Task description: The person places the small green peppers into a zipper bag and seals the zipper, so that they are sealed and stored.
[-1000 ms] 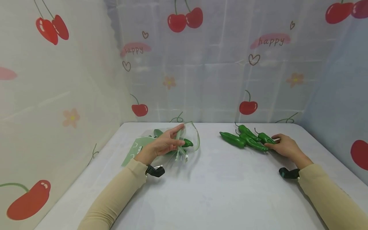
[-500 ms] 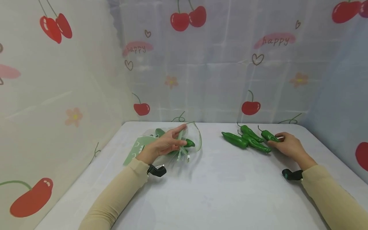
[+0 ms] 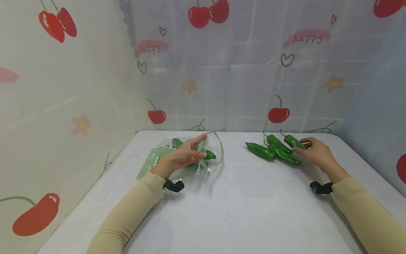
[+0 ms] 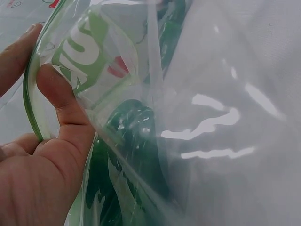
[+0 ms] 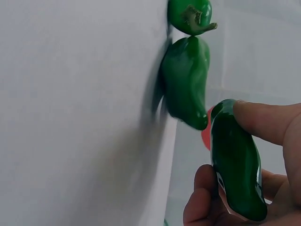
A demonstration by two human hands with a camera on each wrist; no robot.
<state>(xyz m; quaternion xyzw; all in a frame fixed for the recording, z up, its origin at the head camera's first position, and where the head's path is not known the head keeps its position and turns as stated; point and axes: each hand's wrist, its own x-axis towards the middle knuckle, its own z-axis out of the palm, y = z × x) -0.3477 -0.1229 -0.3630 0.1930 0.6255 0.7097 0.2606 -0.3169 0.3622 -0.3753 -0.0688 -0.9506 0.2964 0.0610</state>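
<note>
In the head view, my left hand (image 3: 182, 155) holds the mouth of a clear zip bag (image 3: 149, 163) with a green printed panel. Its green-edged rim runs between thumb and fingers in the left wrist view, and several green peppers (image 4: 136, 146) show through the plastic. My right hand (image 3: 318, 154) pinches a green chili pepper (image 3: 292, 141) by its tip end, stem pointing away. Thumb and fingers lie on either side of that pepper (image 5: 237, 165) in the right wrist view. Just left of it, three more chili peppers (image 3: 261, 151) lie together on the table.
A white-covered table (image 3: 234, 211) stretches between the hands and toward the front. Printed curtains (image 3: 234, 84) with cherries and hearts stand along its back and sides. Each wrist carries a small black camera (image 3: 320, 187).
My right hand has gripped a chili pepper and drawn it slightly up and away from the others. The left hand keeps its hold on the bag. The head view has shifted slightly.
</note>
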